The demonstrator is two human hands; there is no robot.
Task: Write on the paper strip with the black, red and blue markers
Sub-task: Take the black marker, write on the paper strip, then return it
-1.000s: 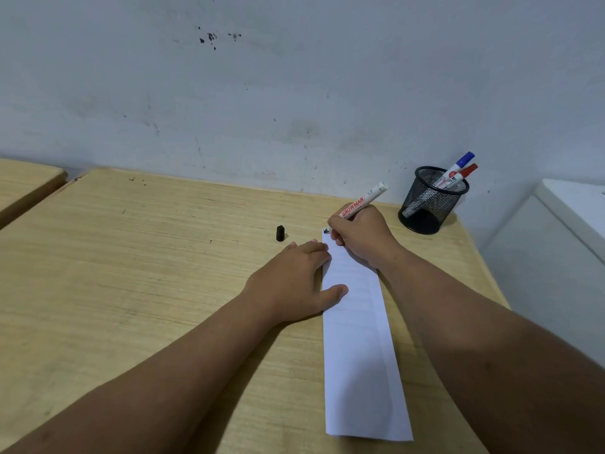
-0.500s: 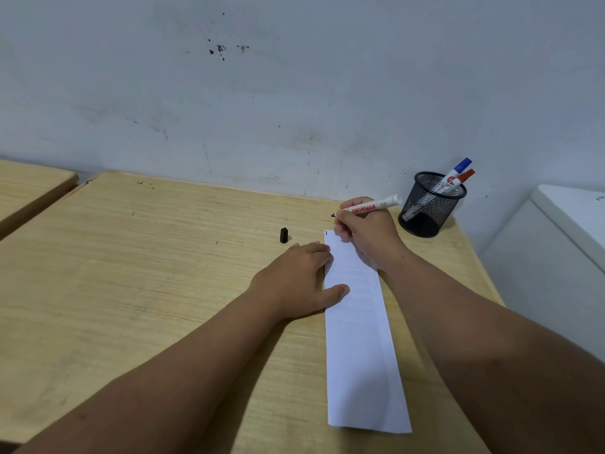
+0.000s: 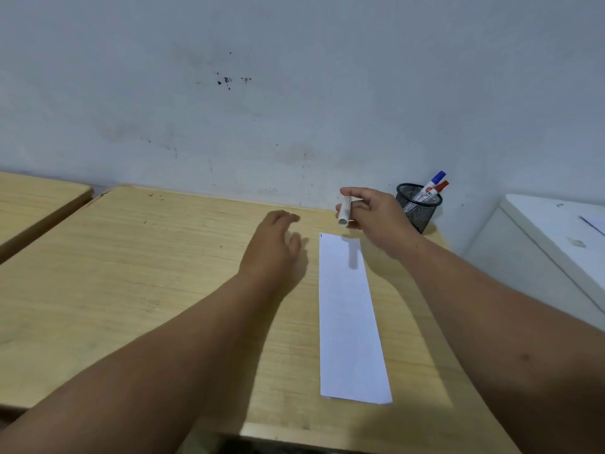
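- Your right hand (image 3: 376, 217), right of frame centre, pinches the black marker (image 3: 344, 212) between thumb and fingers, lifted clear of the paper strip (image 3: 347, 316), its butt end toward the camera.
- The strip lies flat on the desk (image 3: 131, 273), lower right of centre; only a small black mark (image 3: 321, 235) shows at its top-left corner.
- Your left hand (image 3: 275, 247) hovers just left of the strip, fingers loosely spread, holding nothing; the black cap is not visible, perhaps under this hand.
- Judged step: the black writing looks finished, with capping to come.
- Next: find the cap, close the marker, then reach to the mesh cup (image 3: 417, 204) at upper right, where the red marker (image 3: 437, 190) and blue marker (image 3: 433, 180) stand.
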